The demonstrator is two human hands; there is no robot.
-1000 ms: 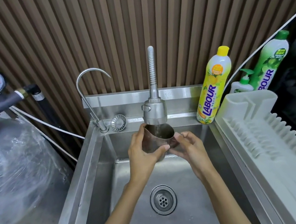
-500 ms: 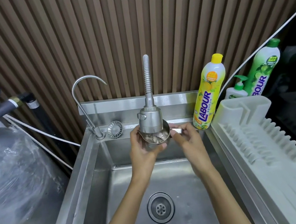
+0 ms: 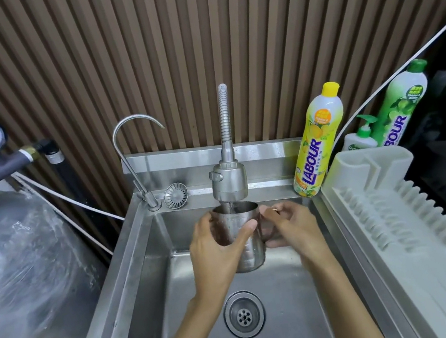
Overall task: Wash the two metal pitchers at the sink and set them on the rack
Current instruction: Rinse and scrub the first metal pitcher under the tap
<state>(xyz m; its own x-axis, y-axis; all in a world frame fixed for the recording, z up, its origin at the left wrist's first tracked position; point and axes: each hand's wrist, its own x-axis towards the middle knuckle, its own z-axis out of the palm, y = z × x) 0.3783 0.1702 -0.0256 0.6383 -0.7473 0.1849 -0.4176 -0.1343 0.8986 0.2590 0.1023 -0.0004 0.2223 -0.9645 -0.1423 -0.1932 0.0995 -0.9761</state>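
The metal pitcher (image 3: 246,241) has dropped a little from half a second ago, when its rim sat tight up against the spray faucet head (image 3: 229,181); now a gap shows and a thin stream runs into its mouth. It hangs upright over the sink (image 3: 124,272), above the drain. The left hand (image 3: 215,254) wraps the body, thumb across the front; the right hand (image 3: 292,225) is curled at the handle side. This looks like rinsing of pitcher 1; the white rack (image 3: 436,266) holds nothing, and pitcher 2 is out of view.
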